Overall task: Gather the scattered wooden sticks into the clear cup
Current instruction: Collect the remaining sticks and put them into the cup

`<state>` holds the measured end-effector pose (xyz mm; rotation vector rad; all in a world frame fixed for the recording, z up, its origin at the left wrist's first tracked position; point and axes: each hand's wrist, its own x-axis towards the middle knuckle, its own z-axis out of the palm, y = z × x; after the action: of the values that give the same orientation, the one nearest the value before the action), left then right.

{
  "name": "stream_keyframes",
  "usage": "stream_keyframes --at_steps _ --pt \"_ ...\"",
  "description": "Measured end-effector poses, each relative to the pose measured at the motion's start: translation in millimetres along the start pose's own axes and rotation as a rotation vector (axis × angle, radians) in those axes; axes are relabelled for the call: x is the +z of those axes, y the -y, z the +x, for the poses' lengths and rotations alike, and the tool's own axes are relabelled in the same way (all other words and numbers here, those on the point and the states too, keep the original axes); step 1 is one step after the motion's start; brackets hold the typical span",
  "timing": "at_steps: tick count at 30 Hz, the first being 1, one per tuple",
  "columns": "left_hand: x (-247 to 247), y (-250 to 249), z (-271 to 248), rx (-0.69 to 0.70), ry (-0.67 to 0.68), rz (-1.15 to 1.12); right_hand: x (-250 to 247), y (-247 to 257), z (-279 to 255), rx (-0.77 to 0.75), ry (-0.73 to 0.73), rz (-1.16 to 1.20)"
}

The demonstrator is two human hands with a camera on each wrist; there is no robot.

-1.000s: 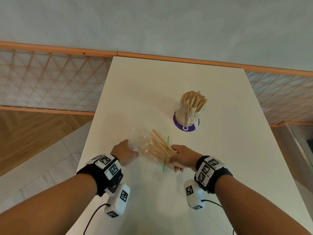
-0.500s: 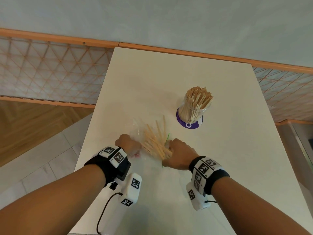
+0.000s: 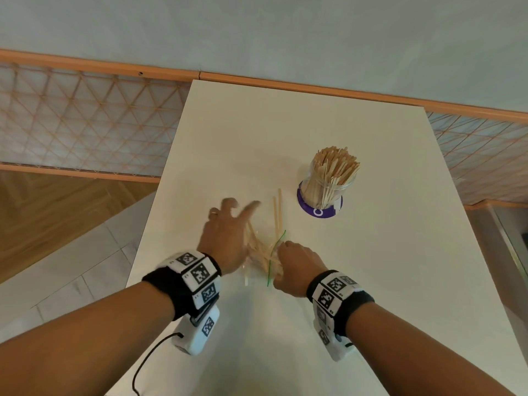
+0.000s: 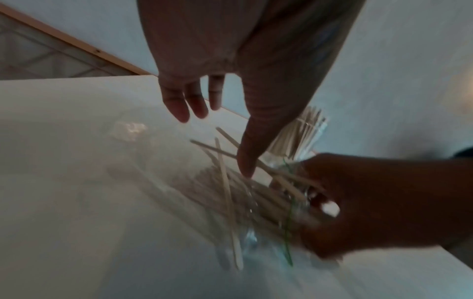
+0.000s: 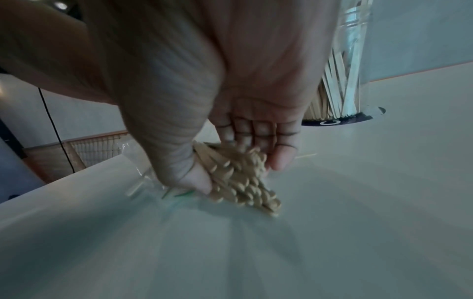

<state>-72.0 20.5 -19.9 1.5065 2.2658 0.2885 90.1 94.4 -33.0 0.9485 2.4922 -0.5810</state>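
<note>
Right hand point(image 3: 297, 267) clenches the wooden sticks point(image 3: 264, 252), clear cup point(image 3: 328, 187) to its upper right; left hand point(image 3: 225, 238) splayed, released

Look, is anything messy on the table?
Yes. Thin pale wooden sticks lie fanned loose on the white table over a crinkled clear plastic bag, short of the stick-filled clear cup. The right hand grips a bunch.
</note>
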Motion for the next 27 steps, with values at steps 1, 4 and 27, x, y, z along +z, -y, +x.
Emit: stream_keyframes --at_steps 1,4,27 --pt "8 -3 -1 0.048 0.073 0.009 1 1 1 0.008 -0.003 0.01" --pt "26 -4 -1 0.059 0.231 -0.013 4 5 2 0.025 -0.014 0.018" --pt "34 12 8 -0.072 0.233 -0.15 -32 -47 -25 0.105 0.192 -0.011"
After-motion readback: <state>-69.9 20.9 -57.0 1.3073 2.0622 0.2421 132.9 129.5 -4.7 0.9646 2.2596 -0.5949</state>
